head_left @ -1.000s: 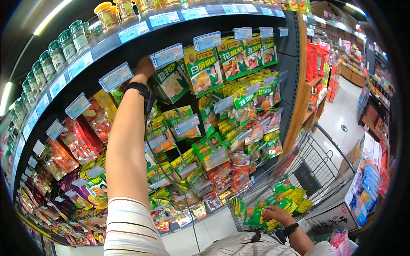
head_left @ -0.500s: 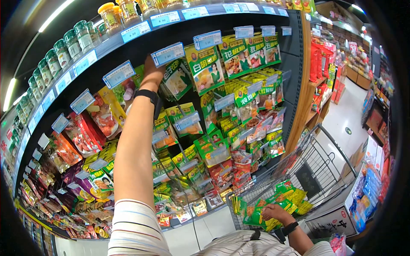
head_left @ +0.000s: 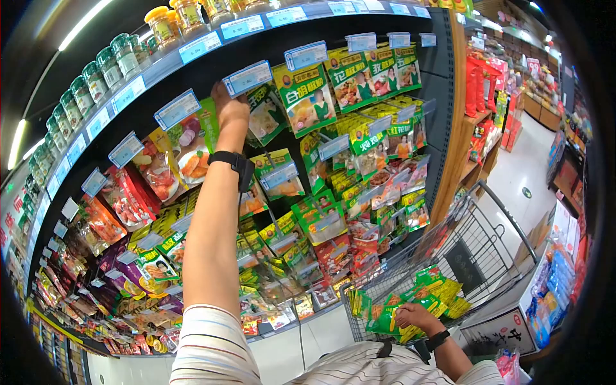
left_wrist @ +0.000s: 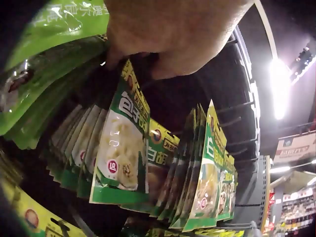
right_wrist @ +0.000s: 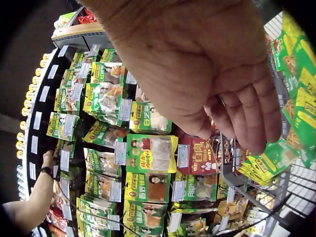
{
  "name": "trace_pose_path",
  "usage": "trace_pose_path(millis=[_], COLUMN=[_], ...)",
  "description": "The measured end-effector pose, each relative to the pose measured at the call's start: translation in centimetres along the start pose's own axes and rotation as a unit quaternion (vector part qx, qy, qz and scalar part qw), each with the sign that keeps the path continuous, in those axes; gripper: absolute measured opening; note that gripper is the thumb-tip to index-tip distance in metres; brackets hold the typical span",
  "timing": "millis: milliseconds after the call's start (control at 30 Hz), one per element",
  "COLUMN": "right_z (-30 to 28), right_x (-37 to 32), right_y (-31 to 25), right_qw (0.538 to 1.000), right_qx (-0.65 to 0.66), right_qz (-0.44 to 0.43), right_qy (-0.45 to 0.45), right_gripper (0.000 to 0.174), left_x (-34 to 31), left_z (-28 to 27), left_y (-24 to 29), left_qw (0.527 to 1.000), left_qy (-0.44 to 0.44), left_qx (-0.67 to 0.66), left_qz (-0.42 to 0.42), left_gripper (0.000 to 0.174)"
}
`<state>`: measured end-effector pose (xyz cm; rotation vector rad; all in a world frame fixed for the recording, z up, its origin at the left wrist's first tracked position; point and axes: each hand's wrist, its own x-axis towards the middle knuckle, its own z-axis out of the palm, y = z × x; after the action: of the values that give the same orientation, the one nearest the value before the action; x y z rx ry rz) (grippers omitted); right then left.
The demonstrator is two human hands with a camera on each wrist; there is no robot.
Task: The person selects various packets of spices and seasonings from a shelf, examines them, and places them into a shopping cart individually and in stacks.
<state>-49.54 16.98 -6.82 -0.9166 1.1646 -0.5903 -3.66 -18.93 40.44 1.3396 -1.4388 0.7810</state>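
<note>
A flat green plastic seasoning packet (head_left: 266, 117) hangs upright in the dark rack's (head_left: 443, 96) top row. Glossy green-and-yellow packets (head_left: 420, 298) lie stacked in the wire trolley (head_left: 487, 250).

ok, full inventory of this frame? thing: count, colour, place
hanging packets: many, mostly green, some red and yellow; pegs of the dark rack
price tags: many, blue-white; shelf edge and peg ends
jars: a row, green lids, a few yellow; top shelf
red packs: several; wooden shelf, far right
cart: one, grey wire; lower right
cart packets: a pile, green and yellow; inside the cart
wristbands: two, black; one per wrist
striped sleeve: white, dark stripes; left arm
left hand: raised to the top peg row, pinching the top of a green-white packet
right hand: on the cart packets; grip unclear
</note>
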Motion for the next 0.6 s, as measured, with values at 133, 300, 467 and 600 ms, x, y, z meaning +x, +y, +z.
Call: trace_pose_path(millis=[133,300,467,600], right_z=[-0.3,-0.2,-0.3,0.0], right_x=[0.5,0.2,0.1,-0.1], right_y=[0.1,-0.3,-0.8,-1.4], right_qw=[1.0,1.0,0.999,0.999], right_qx=[-0.022,-0.006,-0.034,-0.036], right_qz=[0.014,0.012,0.028,0.034], right_qy=[-0.007,-0.015,-0.012,-0.015], right_gripper=[0.028,0.027,0.027,0.029], left_x=[-0.4,-2.9,-5.2,-5.4], left_z=[2.1,0.0,-3.3,-3.8], left_y=[-1.6,1.0,3.6,3.8], left_qw=[0.996,0.985,0.99,0.987], left_qy=[0.003,-0.12,-0.13,-0.131], left_qx=[-0.034,-0.023,-0.022,-0.062], left_qz=[-0.088,-0.125,-0.057,-0.069], left_gripper=[0.053,0.056,0.037,0.049])
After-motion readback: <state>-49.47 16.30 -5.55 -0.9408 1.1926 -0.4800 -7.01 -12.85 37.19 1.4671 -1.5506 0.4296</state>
